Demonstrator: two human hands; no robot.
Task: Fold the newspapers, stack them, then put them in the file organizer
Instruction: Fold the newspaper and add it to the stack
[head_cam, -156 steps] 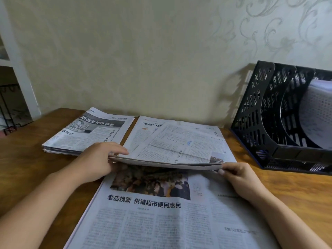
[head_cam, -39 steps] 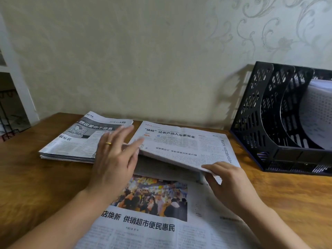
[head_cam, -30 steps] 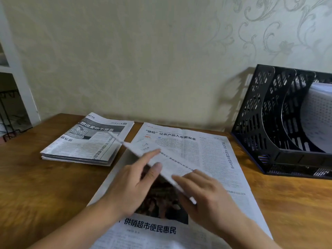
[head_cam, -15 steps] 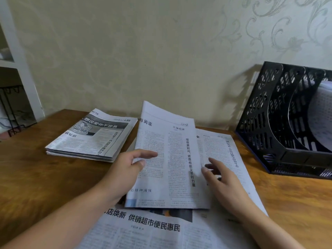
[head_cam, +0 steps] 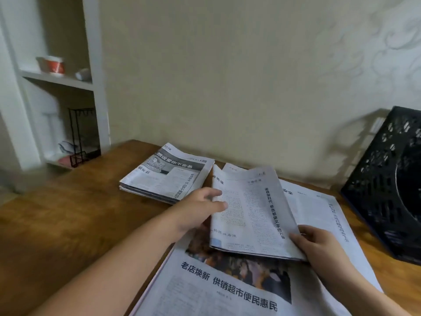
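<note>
Folded newspaper [head_cam: 248, 210] lies on the open sheets [head_cam: 227, 290], mid-bench, probably being squared before joining the stack [head_cam: 168, 176] at far left. Left hand [head_cam: 198, 210]: grip closed on its left edge, thumb on top. Right hand [head_cam: 319, 245]: grip pinching the near right corner. File organizer [head_cam: 382, 183] waits at right, partly out of view

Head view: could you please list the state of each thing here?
Folded newspaper: gripped at both sides, atop the open one.
Open newspaper: spread flat on the table.
Newspaper stack: folded, lying flat.
File organizer: standing, contents out of sight.
Left hand: grips left edge.
Right hand: grips right corner.
</note>
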